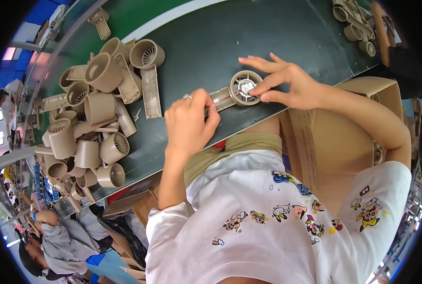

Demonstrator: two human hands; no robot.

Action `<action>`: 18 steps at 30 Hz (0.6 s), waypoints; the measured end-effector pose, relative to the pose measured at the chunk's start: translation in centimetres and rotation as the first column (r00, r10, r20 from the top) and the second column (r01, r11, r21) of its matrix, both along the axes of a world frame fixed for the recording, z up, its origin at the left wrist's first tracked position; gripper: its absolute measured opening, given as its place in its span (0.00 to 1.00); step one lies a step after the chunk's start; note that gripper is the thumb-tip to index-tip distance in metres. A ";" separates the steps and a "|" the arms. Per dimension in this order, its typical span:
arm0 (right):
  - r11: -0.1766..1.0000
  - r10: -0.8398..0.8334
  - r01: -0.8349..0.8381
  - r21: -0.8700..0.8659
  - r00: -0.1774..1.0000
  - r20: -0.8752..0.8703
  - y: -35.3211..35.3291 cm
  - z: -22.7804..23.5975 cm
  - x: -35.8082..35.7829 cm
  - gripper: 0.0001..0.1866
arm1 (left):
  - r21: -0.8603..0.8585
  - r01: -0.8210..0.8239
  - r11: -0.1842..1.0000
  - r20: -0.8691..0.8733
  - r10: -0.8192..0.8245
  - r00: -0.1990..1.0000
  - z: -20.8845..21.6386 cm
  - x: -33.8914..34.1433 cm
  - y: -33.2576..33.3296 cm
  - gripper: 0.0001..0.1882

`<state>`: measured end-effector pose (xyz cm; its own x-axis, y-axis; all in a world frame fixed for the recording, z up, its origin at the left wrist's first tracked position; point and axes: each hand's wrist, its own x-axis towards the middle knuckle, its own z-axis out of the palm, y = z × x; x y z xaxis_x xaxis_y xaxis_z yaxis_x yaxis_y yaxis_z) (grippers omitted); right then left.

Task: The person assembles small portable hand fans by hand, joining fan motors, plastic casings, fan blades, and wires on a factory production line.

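Note:
A beige plastic fan housing (pixel 245 74), a round ring with a flat handle, lies on the dark green tabletop near its front edge. Inside the ring sits a silver round part (pixel 247 89), perhaps a motor, with a reddish wire beside it. My left hand (pixel 190 120) is closed on the handle's far-left end, fingers curled and thumb along it. At the ring, my right hand (pixel 289 85) has its forefinger inside by the silver part and its thumb against the rim, while the other fingers stretch out above. What the right fingertips press is partly hidden.
A heap of similar beige housings (pixel 102 71) fills the table's left side. More housings (pixel 355 28) lie at the far right, near another person's arm (pixel 380 35). An open cardboard box (pixel 343 142) stands by my right arm. Another person (pixel 64 241) sits at lower left.

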<state>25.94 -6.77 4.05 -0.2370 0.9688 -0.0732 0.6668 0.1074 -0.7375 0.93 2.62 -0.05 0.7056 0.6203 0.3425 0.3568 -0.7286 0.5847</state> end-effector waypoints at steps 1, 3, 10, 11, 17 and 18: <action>1.000 -0.009 0.009 0.004 1.000 -0.002 -0.2 -0.1 0.0 0.10 | -0.001 0.013 1.000 0.010 -0.013 1.000 -0.2 0.1 0.0 0.07; 1.000 -0.011 0.011 0.011 1.000 -0.015 -0.1 -0.2 -0.3 0.10 | 0.003 0.009 1.000 0.032 -0.009 0.999 -0.8 -0.2 -0.1 0.07; 0.987 0.065 -0.071 0.143 0.997 0.046 -0.2 0.5 -1.2 0.13 | -0.009 -0.004 1.000 0.110 0.005 0.994 0.4 -1.6 -0.6 0.07; 0.986 0.072 -0.077 0.149 0.997 0.042 -0.3 0.8 -1.4 0.13 | 0.023 -0.001 1.000 0.122 -0.002 0.993 0.9 -1.8 -0.7 0.07; 0.898 0.084 -0.083 0.431 0.996 0.018 -1.0 2.6 -2.0 0.11 | 0.055 -0.004 0.998 0.090 -0.001 0.996 4.4 -2.8 -0.9 0.09; 0.878 0.134 -0.133 0.460 0.991 0.030 -0.8 2.7 -1.7 0.14 | 0.071 0.004 0.997 0.088 -0.011 0.996 4.9 -2.7 -1.0 0.08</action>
